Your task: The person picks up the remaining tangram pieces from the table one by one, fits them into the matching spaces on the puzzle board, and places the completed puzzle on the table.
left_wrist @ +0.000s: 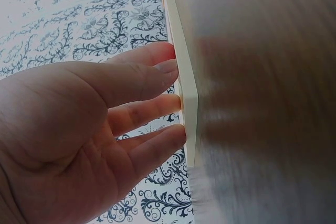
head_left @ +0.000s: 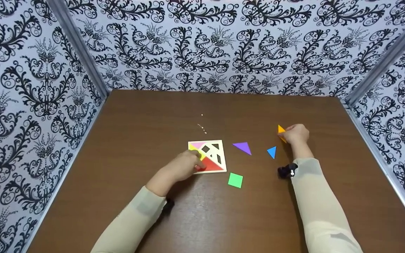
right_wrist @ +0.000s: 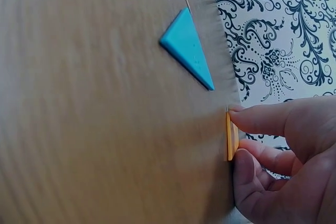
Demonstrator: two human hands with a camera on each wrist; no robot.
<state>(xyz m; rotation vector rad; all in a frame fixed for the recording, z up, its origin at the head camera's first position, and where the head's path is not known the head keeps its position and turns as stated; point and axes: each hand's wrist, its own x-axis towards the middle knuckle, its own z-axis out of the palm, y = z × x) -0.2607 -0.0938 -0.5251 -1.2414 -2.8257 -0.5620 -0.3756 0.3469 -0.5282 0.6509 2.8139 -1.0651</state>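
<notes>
In the head view my left hand rests its fingertips on a tangram puzzle board. Red, yellow and pink pieces lie in it beside several dark cut-outs. The left wrist view shows this hand with fairly straight fingers against the pale board edge. Over on the right, my right hand pinches an orange tangram piece between thumb and fingers, partly covering its shape. A blue triangle lies close by. Between the hands are a purple triangle and a green square.
A brown wooden table carries everything. Small white specks dot it behind the board. Black-and-white patterned walls enclose the back and both sides. Dark wrist devices sit at the cuffs.
</notes>
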